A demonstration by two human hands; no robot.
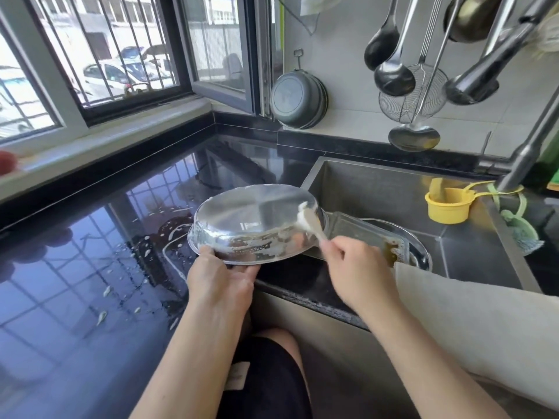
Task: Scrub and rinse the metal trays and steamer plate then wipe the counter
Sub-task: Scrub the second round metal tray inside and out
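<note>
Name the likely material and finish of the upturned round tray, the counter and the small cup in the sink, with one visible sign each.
Round tray: polished metal, probably stainless steel; it mirrors the hand holding it.
Counter: dark glossy stone, perhaps granite; it reflects the window bars.
Small cup: seemingly plastic; opaque matte yellow.

I'm scanning my head view for anything to read, and nothing comes up legible. There's a small pale tag (pixel 238 375) on the dark shorts (pixel 269 385), but whatever is printed on it is too blurred for me to make out.
</note>
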